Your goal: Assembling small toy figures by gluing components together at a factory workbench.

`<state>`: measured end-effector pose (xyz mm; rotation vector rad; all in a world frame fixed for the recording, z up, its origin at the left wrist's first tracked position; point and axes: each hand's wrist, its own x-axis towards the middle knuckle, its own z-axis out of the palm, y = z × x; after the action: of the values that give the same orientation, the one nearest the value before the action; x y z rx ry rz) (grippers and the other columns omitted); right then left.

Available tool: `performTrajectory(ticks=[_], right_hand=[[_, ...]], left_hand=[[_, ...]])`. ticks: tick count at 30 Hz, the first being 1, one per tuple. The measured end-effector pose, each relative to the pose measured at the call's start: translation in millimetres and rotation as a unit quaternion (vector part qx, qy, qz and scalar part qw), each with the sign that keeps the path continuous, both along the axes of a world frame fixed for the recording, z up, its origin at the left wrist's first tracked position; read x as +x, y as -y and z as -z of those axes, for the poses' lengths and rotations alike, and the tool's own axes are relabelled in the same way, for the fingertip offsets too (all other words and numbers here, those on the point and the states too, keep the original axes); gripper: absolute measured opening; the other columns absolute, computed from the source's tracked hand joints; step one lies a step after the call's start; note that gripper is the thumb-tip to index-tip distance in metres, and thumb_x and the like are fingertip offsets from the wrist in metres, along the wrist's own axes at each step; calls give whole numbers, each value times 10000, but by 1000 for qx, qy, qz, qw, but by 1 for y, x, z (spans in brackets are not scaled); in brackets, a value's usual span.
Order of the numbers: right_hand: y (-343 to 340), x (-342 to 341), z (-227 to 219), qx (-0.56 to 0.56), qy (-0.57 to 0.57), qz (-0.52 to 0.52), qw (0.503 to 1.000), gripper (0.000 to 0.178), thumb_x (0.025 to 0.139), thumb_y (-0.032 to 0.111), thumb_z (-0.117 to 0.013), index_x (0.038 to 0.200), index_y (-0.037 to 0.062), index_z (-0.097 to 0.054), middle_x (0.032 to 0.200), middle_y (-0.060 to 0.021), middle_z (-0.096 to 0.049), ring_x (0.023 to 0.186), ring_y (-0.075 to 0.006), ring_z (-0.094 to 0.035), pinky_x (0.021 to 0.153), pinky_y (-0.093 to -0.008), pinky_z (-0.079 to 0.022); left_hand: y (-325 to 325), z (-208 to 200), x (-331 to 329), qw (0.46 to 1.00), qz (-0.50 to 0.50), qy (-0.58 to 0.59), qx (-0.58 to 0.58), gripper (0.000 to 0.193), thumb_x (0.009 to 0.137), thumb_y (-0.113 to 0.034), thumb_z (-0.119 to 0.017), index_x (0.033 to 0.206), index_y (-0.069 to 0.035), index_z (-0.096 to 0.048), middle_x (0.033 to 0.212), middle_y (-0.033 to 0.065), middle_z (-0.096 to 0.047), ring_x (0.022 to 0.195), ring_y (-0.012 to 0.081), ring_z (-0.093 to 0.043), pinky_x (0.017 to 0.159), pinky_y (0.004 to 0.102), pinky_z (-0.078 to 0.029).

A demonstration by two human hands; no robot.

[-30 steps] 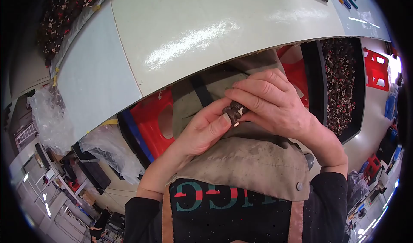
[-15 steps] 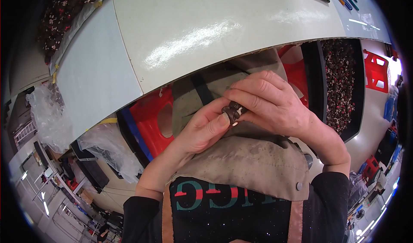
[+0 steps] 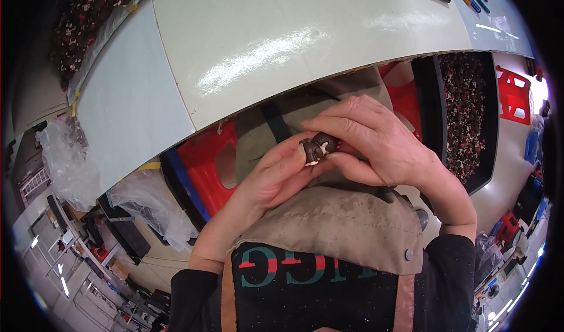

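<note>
Workshop floor, cluttered at the margins: a pale glossy table (image 3: pixel 305 44) curves across the upper frame, its near edge just above the hands. A black tray (image 3: pixel 464 115) packed with small dark pieces sits to the right, at lap level beside a red crate (image 3: pixel 205 167). A second heap of dark pieces (image 3: pixel 88 21) lies at the table's far left end. Clear plastic bags (image 3: pixel 147 206) slump lower left.

Both hands meet over the lap, above a grey-brown apron (image 3: pixel 341 232). Left hand (image 3: pixel 276 176) and right hand (image 3: pixel 382 141) pinch two small dark brown parts (image 3: pixel 317 148) between them, fingers closed tight on the pieces, thumbs pressing from the near side. The two parts touch, with a white spot showing at the seam.

Judgement: the pair looks mid-joining, pressed together but not yet set down; the full tray suggests much stock remains.

Room to move: tight upward, the table edge close above the knuckles; the tray rim crowds the right wrist. Open space lies toward the body and lower left.
</note>
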<state>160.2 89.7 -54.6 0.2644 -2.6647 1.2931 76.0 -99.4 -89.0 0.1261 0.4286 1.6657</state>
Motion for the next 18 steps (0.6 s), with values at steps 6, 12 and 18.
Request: performTrajectory(ticks=[6, 12, 18], right_hand=[[-2, -1, -5, 29, 18, -8, 999, 457, 701, 116, -624, 1149, 29, -589, 972, -134, -638, 869, -304, -609, 806, -393, -489], [0, -3, -8, 55, 31, -27, 998, 437, 671, 69, -616, 1101, 10, -566, 958, -142, -630, 879, -326, -617, 775, -415, -506], [13, -5, -5, 38, 54, -8, 998, 378, 651, -20, -587, 1022, -17, -514, 998, -172, -608, 883, -364, -613, 746, -418, -514]], left_hand=[[1, -3, 2, 999, -8, -30, -38, 482, 981, -289, -463, 1346, 11, -369, 1338, 116, -443, 1276, 218, -410, 1089, 395, -320], [3, -5, 4, 997, -14, -57, -54, 452, 986, -243, -464, 1358, -8, -362, 1319, 87, -464, 1247, 179, -438, 1079, 366, -341], [5, -7, 6, 991, -27, -76, -105, 437, 981, -182, -481, 1371, -30, -358, 1256, 43, -501, 1182, 135, -475, 1043, 317, -366]])
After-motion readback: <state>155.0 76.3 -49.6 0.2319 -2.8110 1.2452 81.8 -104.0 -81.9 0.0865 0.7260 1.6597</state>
